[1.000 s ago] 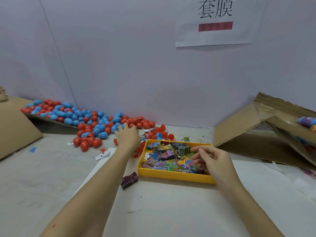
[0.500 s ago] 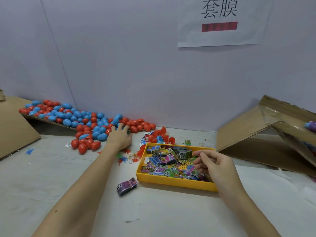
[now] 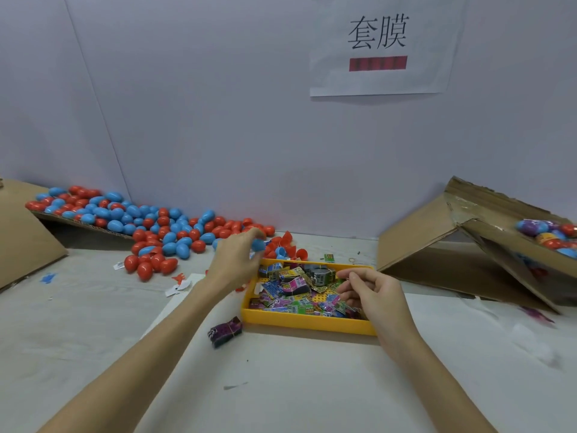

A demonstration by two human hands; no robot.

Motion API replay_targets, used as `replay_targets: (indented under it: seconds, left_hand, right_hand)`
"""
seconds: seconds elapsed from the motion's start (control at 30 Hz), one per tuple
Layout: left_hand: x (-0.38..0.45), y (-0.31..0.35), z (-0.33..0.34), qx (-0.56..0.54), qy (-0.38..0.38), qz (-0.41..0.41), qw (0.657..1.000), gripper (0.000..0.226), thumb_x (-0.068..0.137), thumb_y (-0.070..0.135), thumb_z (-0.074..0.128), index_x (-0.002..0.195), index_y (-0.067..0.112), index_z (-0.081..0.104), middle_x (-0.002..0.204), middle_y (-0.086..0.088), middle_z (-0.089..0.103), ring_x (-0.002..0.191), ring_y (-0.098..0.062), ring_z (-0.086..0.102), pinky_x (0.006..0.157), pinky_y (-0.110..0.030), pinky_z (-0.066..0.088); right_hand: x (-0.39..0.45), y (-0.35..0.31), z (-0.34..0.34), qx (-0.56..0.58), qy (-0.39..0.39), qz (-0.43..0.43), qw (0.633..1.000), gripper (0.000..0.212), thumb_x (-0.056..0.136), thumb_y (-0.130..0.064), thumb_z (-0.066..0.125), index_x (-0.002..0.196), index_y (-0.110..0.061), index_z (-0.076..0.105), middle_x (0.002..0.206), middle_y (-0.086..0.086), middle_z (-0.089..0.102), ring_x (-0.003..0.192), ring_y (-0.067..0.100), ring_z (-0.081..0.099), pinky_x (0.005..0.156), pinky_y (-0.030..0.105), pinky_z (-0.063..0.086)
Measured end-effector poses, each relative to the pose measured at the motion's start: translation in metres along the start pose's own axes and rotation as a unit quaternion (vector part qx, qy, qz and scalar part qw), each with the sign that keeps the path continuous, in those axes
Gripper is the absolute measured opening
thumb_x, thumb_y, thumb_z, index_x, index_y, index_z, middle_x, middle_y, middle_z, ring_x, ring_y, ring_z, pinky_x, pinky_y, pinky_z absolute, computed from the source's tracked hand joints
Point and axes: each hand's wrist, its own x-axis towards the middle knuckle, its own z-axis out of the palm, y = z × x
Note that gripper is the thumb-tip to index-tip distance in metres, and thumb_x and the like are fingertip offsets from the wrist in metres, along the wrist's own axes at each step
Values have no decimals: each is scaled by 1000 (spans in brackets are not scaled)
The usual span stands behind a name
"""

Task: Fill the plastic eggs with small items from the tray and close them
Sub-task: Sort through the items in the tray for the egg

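Note:
A yellow tray full of small colourful packets sits mid-table. My left hand hovers at the tray's far left corner and holds a blue plastic egg in its fingertips. Over the tray's right side my right hand has its fingers curled together; whether it pinches anything I cannot tell. A big heap of red and blue eggs spreads along the back left. Loose red egg halves lie just behind the tray.
A purple bundle of packets lies on the table left of the tray. A cardboard ramp stands at far left. A tilted cardboard box at right holds several multicoloured eggs. Paper scraps litter the table.
My left hand has drawn back from the egg heap toward the tray with a blue egg in its fingers. My right hand stays over the tray's right side.

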Motion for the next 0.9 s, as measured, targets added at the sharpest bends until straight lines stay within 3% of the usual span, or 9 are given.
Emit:
replay_targets:
  seconds: [0.1,0.23,0.3,0.37,0.47,0.53,0.63,0.77,0.9]
  left_hand:
    - [-38,41,-8,-216,-3,-20,976,30,94,26,73,118,22,55,111,14,66,105,3,62,79,-7,47]
    - [-77,77,2,-328,-25,-17,944,20,95,32,71,113,25,66,106,20,71,102,5,65,88,-14,53]
    - [-83,85,7,-335,-21,-39,941,21,97,36,67,114,24,70,102,18,72,97,6,65,84,-14,54]
    - [-86,88,9,-323,-22,-45,945,25,97,38,64,114,21,72,102,15,72,96,6,64,79,-11,52]
    - [-90,88,10,-299,-16,-7,954,25,100,36,60,114,19,72,100,12,72,95,0,64,80,-19,54]
    - [-92,86,8,-309,-9,-7,951,25,105,31,52,116,19,71,100,10,72,96,-5,65,82,-27,54]
    - [-94,81,3,-358,-41,17,933,26,110,21,44,124,27,65,111,16,69,108,-5,64,88,-22,53]
    - [-99,81,1,-320,-47,138,936,35,100,12,65,133,21,58,124,10,62,108,-16,66,88,-24,56]
    - [-99,85,2,-292,2,145,945,29,95,12,71,123,14,64,114,4,64,96,-12,66,81,-18,54]
  right_hand:
    - [-3,1,3,-33,0,-19,999,23,105,-5,53,99,-9,75,76,9,74,69,18,69,62,20,56]
    - [-13,4,12,-155,-2,-91,984,22,104,-11,57,121,-19,68,91,1,73,80,14,72,73,28,61]
    - [-20,3,17,-215,-23,-145,966,39,100,-14,65,137,-27,58,106,-8,69,95,7,69,79,21,59]
    - [-28,1,22,-234,-50,-197,951,47,96,-14,71,138,-27,54,114,-15,64,106,1,63,80,12,53]
    - [-31,0,28,-244,-39,-247,937,35,94,-15,73,127,-21,63,113,-10,68,105,5,65,82,8,50]
    - [-32,-1,30,-224,-15,-236,945,27,94,-24,73,120,-19,67,108,-8,71,97,7,68,81,12,53]
    - [-34,-2,29,-180,12,-192,965,27,95,-37,67,114,-19,71,97,-12,74,89,2,70,77,18,58]
    - [-34,-4,27,-150,11,-161,975,30,98,-40,59,108,-17,75,87,-11,75,80,6,72,72,25,60]
    - [-34,-2,27,-154,-36,-140,978,43,100,-51,46,104,-18,74,78,-9,73,76,9,71,67,23,56]
